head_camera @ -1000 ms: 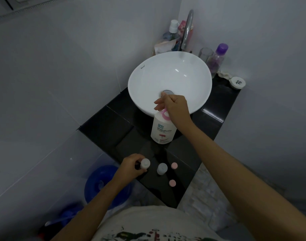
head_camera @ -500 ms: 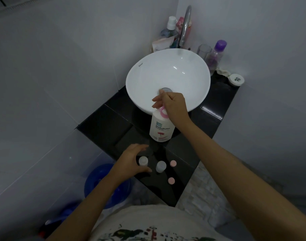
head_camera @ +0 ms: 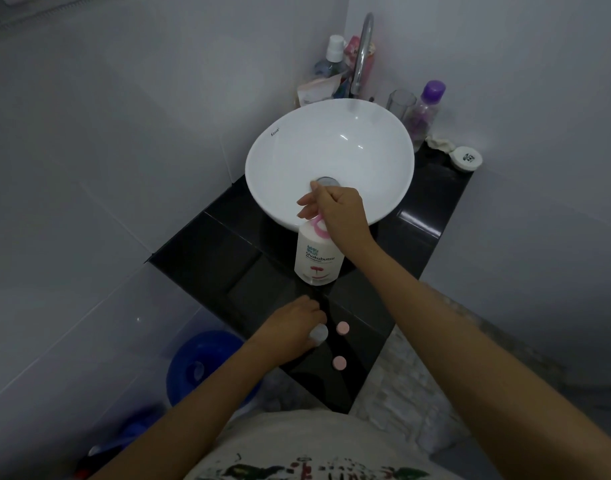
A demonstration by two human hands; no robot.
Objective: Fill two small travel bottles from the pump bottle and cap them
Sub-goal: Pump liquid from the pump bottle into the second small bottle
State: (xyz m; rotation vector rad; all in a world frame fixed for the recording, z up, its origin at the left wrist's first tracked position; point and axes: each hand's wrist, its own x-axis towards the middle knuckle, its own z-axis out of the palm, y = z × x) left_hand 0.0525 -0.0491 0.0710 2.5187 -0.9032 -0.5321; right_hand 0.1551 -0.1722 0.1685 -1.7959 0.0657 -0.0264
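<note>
Right hand [head_camera: 342, 216] fingers [head_camera: 306, 211] pinched round pink pump head on white plastic pump bottle [head_camera: 318, 259], glossy cylinder, standing on shiny black tabletop [head_camera: 207, 251] just near of round white basin [head_camera: 290, 147]. Left hand [head_camera: 290, 327] fingers curled onto one small translucent travel bottle [head_camera: 319, 333]; second bottle hidden under hand, can't tell. Two flat pink round caps [head_camera: 342, 328] right beside, loose. Versus half second ago: left hand slid right, now covering the bottles; right hand same spot.
</note>
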